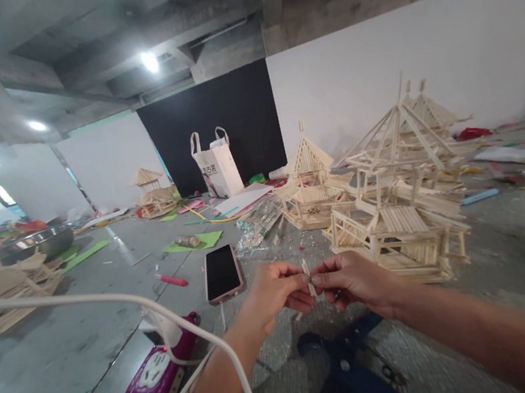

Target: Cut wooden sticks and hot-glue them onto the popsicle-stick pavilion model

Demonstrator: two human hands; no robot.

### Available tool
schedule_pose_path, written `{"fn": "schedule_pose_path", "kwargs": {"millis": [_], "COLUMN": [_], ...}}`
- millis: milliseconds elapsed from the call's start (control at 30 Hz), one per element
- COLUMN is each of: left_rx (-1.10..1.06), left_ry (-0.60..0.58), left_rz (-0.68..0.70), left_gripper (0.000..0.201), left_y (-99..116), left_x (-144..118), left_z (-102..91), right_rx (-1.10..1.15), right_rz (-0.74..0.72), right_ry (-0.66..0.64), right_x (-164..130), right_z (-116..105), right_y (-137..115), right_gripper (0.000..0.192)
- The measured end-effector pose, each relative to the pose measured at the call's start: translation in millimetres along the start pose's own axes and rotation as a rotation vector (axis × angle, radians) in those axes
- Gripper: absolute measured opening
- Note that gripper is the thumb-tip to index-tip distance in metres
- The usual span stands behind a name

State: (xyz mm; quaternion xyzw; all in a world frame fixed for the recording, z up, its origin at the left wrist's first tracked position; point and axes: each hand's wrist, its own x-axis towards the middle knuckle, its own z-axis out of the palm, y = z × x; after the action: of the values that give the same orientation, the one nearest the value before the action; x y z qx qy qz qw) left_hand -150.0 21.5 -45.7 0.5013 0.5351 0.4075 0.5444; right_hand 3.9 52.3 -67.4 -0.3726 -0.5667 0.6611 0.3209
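Observation:
Between my two hands, low over the table, are short pale wooden sticks (309, 278), held upright. My left hand (281, 288) pinches them from the left, thumb against fingers. From the other side my right hand (350, 276) pinches the same sticks, its fingertips nearly meeting the left ones. How many sticks there are I cannot make out. Just below the hands lie dark blue pliers (346, 365). Behind my right hand stands a pavilion model of wooden sticks (402, 226), its roof part bare poles.
A phone (222, 273) lies left of my hands, near a purple power strip (159, 374). A white cable (182, 319) crosses the front left. Further back are a smaller stick pavilion (310, 174), a paper bag (219, 167) and a metal bowl (41, 242).

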Motion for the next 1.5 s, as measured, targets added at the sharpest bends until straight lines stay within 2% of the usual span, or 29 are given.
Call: {"fn": "schedule_pose_path", "kwargs": {"millis": [1000, 1500], "left_rx": [-0.004, 0.068], "left_ry": [-0.021, 0.051], "left_rz": [0.004, 0.021], "left_gripper": [0.016, 0.018], "left_y": [-4.2, -9.4], "left_x": [0.5, 1.0], "left_z": [1.1, 9.4], "right_rx": [0.055, -0.167], "right_rz": [0.051, -0.042], "right_ry": [0.031, 0.106], "right_x": [-0.7, -5.4], "right_z": [-0.5, 7.4], "right_y": [6.4, 2.6], "right_gripper": [0.017, 0.009]}}
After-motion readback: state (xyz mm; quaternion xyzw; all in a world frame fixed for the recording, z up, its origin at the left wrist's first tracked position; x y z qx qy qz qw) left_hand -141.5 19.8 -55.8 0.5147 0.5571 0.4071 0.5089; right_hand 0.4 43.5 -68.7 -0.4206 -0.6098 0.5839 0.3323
